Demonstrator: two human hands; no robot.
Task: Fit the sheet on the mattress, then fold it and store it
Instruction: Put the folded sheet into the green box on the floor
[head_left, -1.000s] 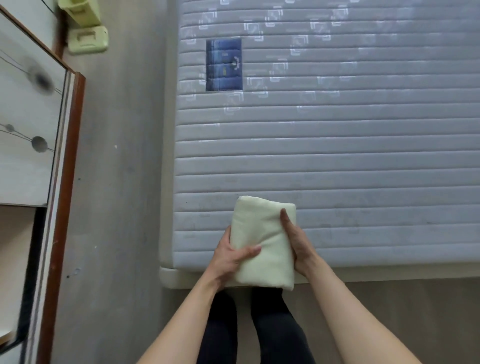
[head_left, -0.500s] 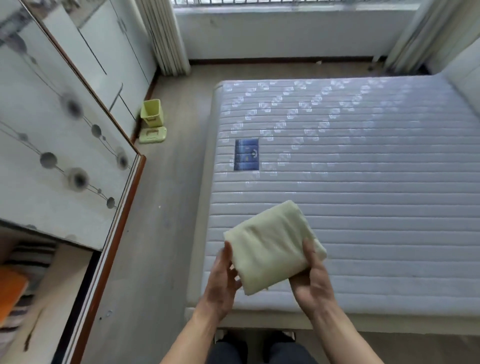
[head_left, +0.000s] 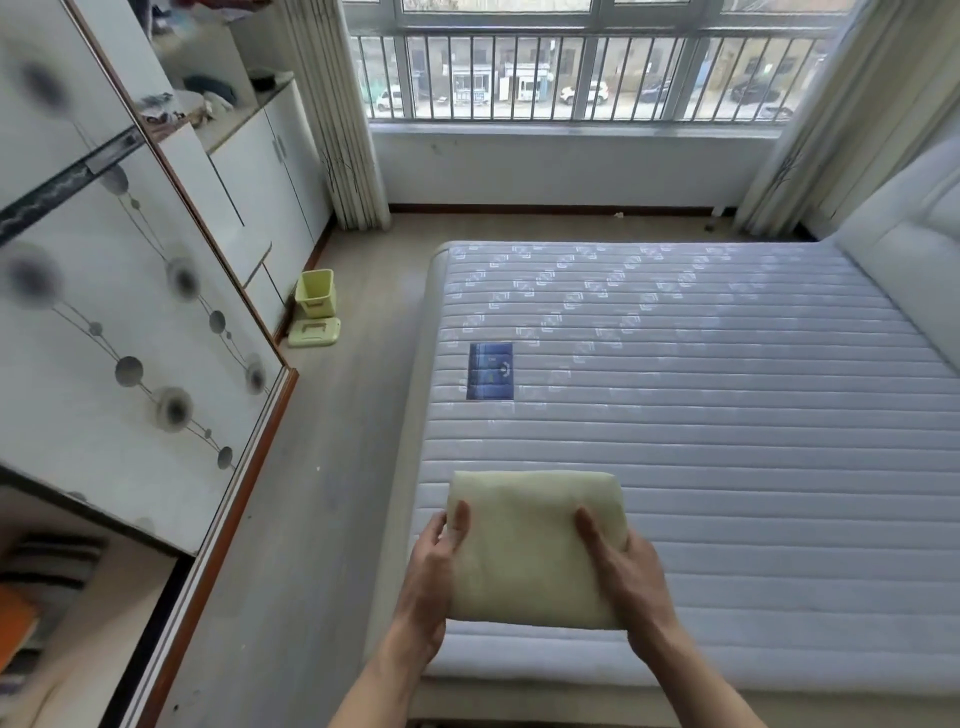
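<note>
folded cream sheet (head_left: 530, 551) held up over the bare mattress (head_left: 727, 415), left hand (head_left: 431, 577) and right hand (head_left: 628, 577) gripping its sides, thumbs on top, wardrobe (head_left: 119, 322) off left

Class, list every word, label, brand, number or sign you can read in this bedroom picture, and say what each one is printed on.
No text here can be read.
Blue label on the mattress: it carries pale marks and a round emblem, too small and blurred to read.
Shop fronts across the street, seen through the window: any signs are too distant and blurred.
Folded sheet: no print showing.
</note>
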